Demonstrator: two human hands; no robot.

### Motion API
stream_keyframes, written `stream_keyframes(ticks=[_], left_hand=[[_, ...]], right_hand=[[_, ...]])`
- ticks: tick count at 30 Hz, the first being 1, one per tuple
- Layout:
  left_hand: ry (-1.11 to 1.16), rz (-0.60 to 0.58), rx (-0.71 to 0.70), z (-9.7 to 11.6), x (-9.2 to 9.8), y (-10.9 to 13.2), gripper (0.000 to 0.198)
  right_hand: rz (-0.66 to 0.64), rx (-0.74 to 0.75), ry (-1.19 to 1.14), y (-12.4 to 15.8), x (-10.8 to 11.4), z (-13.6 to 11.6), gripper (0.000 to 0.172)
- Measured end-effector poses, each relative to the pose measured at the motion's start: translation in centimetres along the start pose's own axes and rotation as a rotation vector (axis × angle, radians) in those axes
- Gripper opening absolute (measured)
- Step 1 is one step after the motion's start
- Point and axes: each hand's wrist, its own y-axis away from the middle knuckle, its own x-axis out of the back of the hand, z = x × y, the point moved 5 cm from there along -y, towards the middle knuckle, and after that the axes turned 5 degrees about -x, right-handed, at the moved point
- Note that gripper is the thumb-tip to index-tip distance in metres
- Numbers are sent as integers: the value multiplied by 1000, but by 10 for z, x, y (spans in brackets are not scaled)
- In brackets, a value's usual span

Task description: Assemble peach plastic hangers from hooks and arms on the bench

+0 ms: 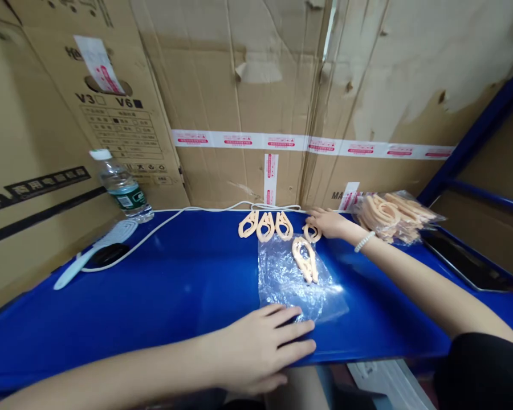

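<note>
My left hand lies palm down at the front edge of the blue table, fingers spread, by the near edge of a clear plastic bag. On that bag rests a peach folding hanger, folded up. Farther back, my right hand has its fingers closed over the top of another folding hanger, partly covering it. To its left, three matching hangers stand in a row: the left one, the middle one and the right one.
Bagged peach hangers sit at the back right, near a dark phone. A water bottle, a pale blue hairbrush and a white cable are on the left. Cardboard walls the back; a blue frame post rises at right.
</note>
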Motion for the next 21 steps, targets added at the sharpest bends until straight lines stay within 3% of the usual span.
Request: stream_keyframes(ticks=[4, 7, 10, 12, 15, 19, 21], left_hand=[[-99, 24, 148, 14, -13, -1, 69], [-221, 109, 217, 23, -25, -5, 61], [-303, 171, 268, 27, -32, -9, 55], [-340, 208, 283, 28, -33, -10, 52], [-370, 257, 282, 28, -34, -10, 46], [-356, 321, 297, 27, -33, -10, 40], [-331, 343, 299, 26, -31, -12, 39]], right_hand=[[-29, -93, -4, 52, 0, 13, 22], [14, -188, -23, 97, 7, 19, 23], [148, -242, -65, 140, 27, 9, 29], [437, -203, -198, 168, 55, -13, 27], [640, -95, -350, 201, 92, -64, 22], [578, 164, -359, 213, 115, -141, 34], [574, 251, -315, 207, 114, -165, 35]])
